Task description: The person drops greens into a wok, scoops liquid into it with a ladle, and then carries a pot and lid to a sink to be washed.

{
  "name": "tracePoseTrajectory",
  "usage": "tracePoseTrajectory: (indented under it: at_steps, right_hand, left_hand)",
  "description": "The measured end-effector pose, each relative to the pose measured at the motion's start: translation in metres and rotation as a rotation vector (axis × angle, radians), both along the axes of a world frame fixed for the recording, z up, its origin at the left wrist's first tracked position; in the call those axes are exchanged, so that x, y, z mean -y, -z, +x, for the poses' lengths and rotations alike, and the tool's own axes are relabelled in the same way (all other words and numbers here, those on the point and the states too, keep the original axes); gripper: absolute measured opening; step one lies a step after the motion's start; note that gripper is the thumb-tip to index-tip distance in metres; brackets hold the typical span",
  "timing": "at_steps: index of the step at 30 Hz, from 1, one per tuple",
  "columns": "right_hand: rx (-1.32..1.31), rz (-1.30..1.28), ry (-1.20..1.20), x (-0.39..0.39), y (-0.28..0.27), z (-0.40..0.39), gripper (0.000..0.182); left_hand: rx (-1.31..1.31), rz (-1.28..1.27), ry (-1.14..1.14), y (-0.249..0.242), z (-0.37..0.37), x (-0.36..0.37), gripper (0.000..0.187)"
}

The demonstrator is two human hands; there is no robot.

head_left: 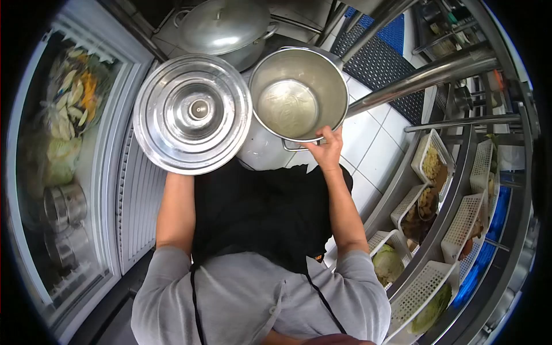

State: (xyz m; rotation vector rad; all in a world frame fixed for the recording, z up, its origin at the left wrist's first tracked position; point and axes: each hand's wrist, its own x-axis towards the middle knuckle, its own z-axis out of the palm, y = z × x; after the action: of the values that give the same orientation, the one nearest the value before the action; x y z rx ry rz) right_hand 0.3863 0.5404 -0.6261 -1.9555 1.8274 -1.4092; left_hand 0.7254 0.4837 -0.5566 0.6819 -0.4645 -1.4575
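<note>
My right hand (326,148) grips the near right rim of a deep metal pot (264,86), thumb and fingers closed over the edge beside its side handle. The pot's inside is bare metal. Left of it, a round, ridged metal lid (161,115) with a centre knob faces up. My left forearm runs under the lid's near edge, so that hand and its fingers are hidden. Behind both stands a large lidded pot (224,26) with side handles.
A glass-fronted fridge (86,155) with bagged vegetables and metal containers stands at left. On the right, a rack holds white baskets (418,293) of vegetables, including a cabbage (388,264). A steel bar (425,83) crosses above the tiled floor (371,150) and black mat (368,63).
</note>
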Motion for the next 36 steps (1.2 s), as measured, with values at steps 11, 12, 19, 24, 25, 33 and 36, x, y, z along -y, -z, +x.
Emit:
tracePoseTrajectory:
  at_steps: [11,12,19,24,25,33,36]
  right_hand:
    - [0.135,0.314,0.013,-0.003,-0.103,0.030,0.051]
    - [0.133,0.332,0.010,-0.005,-0.122,0.032,0.051]
    - [0.074,0.464,-0.042,-0.054,-0.304,0.033,0.049]
    - [0.061,0.504,-0.114,-0.082,-0.391,0.014,0.047]
    - [0.069,0.553,-0.124,-0.087,-0.395,0.008,0.047]
    - [-0.018,0.413,-0.413,-0.091,-0.407,-0.005,0.050]
    - [-0.193,0.423,-0.439,-0.097,-0.406,-0.006,0.050]
  left_hand:
    - [-0.310,0.218,0.127,-0.128,0.012,-0.024,0.041]
    - [-0.299,0.228,0.118,-0.148,0.016,-0.030,0.041]
    - [-0.210,0.288,0.005,-0.324,0.043,-0.105,0.040]
    - [-0.147,0.229,-0.108,-0.423,0.045,-0.159,0.039]
    - [-0.132,0.220,-0.150,-0.434,0.045,-0.172,0.039]
    - [0.064,0.110,-0.487,-0.486,0.024,-0.278,0.038]
    - [0.113,0.081,-0.613,-0.489,0.015,-0.318,0.038]
